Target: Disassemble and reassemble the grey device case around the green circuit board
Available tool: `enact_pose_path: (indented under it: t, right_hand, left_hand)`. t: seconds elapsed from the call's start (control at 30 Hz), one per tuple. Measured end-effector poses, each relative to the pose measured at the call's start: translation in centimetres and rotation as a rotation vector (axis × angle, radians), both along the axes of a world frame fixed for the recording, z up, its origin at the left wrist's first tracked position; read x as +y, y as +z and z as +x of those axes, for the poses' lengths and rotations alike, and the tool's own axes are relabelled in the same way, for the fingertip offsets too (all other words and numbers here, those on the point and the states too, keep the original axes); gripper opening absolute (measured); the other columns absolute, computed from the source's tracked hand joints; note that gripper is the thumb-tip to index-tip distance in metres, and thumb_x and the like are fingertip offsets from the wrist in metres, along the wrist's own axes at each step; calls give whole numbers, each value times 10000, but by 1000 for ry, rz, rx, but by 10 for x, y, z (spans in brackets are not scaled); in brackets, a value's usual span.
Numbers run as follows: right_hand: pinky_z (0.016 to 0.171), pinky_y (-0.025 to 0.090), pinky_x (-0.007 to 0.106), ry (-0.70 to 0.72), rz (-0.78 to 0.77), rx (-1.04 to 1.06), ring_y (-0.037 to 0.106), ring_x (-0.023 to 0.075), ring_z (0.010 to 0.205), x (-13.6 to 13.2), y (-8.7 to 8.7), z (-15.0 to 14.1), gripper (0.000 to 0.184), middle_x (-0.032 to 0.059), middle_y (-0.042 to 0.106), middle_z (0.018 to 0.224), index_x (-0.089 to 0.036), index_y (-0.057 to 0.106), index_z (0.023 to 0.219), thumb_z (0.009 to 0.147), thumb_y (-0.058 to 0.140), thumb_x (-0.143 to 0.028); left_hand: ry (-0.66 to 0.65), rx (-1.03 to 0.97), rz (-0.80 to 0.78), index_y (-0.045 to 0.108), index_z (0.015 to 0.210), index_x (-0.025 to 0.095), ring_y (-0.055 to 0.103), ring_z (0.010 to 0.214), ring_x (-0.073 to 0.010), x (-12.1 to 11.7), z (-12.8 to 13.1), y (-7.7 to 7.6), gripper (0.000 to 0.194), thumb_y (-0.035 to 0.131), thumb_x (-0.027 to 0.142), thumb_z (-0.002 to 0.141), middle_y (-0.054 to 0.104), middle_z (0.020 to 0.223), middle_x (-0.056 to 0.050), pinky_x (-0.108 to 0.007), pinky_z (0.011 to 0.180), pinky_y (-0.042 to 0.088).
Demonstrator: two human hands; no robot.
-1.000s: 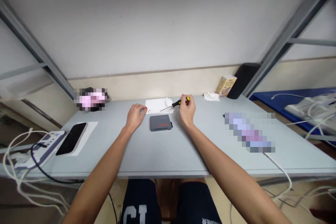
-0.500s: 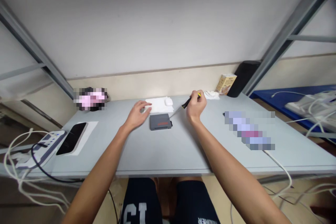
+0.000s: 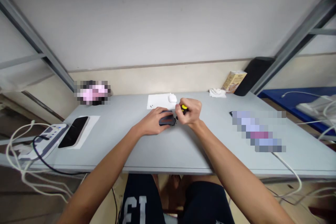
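I've brought the left hand [image 3: 152,121] onto the gray box [image 3: 166,119] and the screwdriver [image 3: 184,107] to its three o'clock side.

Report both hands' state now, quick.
Left hand: fingers closed over the dark box.
Right hand: closed around the yellow-and-black screwdriver handle.

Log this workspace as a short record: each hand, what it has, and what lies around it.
left_hand: left hand, fingers over the dark grey box
right_hand: right hand, fist closed round the black-and-yellow screwdriver
screwdriver_tip: cannot be made out
box_position: on the desk, in front of the white paper
on_paper: small dark pieces at left, rounded white case at right
far_left: phone beside power strip
back_right: crumpled tissue, carton, black cylinder
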State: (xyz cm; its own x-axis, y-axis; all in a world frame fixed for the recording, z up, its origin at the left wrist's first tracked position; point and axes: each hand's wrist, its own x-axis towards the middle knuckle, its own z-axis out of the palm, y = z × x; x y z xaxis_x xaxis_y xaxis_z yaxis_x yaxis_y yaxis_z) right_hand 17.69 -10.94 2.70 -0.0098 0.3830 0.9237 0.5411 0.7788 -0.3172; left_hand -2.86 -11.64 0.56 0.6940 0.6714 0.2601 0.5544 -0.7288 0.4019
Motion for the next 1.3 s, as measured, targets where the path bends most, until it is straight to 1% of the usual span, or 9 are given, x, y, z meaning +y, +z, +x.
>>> enact_pose_path:
  t: [0.3, 0.5, 0.67, 0.83, 0.93, 1.03, 1.1, 1.2, 1.3]
  right_hand:
    - [452, 249, 300, 7, 45, -15, 266, 119, 412, -3, 3, -4, 295, -52, 298, 461, -263, 310, 577, 761, 540, -272]
    - [452, 255, 295, 21, 80, -8, 271, 117, 412, -3, 2, -5, 291, -55, 306, 465, -260, 327, 577, 770, 544, -243]
    - [446, 247, 290, 3, 135, -11, 268, 113, 415, -3, 2, -7, 303, -57, 312, 468, -255, 327, 586, 779, 555, -209]
    - [455, 241, 287, 39, 134, 21, 265, 107, 419, -4, 1, -6, 304, -61, 302, 477, -248, 342, 590, 788, 568, -201]
    - [471, 265, 279, 0, 20, 149, 297, 104, 431, -2, 1, -2, 292, -59, 334, 497, -243, 395, 604, 839, 566, -265]
    - [501, 308, 263, -69, -126, 430, 367, 107, 484, 6, 5, 4, 333, -53, 392, 550, -237, 438, 652, 934, 548, -375]
    - [517, 349, 248, -88, -196, 640, 424, 107, 533, 15, 9, 9, 392, -45, 445, 609, -234, 458, 690, 965, 546, -498]
    - [479, 348, 227, -24, -338, 890, 422, 93, 521, 31, 12, 16, 488, -56, 452, 646, -230, 511, 756, 899, 602, -687]
    - [434, 299, 219, 114, -489, 998, 369, 77, 467, 40, 14, 19, 562, -79, 408, 609, -216, 583, 814, 806, 668, -771]
  left_hand:
    - [1, -32, 10, 679, 1322, 304, 526, 1297, -326, -1, 2, 1, 433, 740, 320, 893, 627, 1365, -101, -535, 1158, 442]
    - [0, -22, 25, 656, 1340, 272, 520, 1271, -306, -1, 1, 1, 461, 745, 307, 889, 626, 1362, -96, -503, 1172, 428]
    - [19, 3, 24, 663, 1334, 296, 513, 1311, -325, -3, 2, 3, 450, 741, 322, 892, 624, 1377, -94, -531, 1180, 408]
    - [18, 12, 42, 681, 1335, 277, 570, 1295, -331, -1, 2, 1, 445, 736, 310, 895, 638, 1395, -108, -532, 1161, 433]
    - [26, 7, 52, 714, 1307, 270, 608, 1306, -327, 1, 1, -2, 392, 722, 346, 922, 650, 1434, -108, -524, 1160, 449]
    - [77, -77, -7, 731, 1307, 249, 628, 1331, -312, 1, 0, -1, 376, 661, 422, 980, 677, 1440, -99, -478, 1163, 471]
    - [138, -170, -74, 763, 1250, 242, 685, 1256, -282, -1, 0, 3, 351, 601, 445, 1014, 743, 1345, -75, -416, 1106, 521]
    - [235, -300, -138, 808, 1088, 237, 758, 1058, -243, -3, 2, 10, 336, 556, 452, 1031, 817, 1146, -38, -346, 973, 577]
    - [330, -412, -139, 806, 949, 210, 765, 940, -229, 0, 3, 11, 317, 578, 423, 1008, 830, 999, -33, -321, 880, 590]
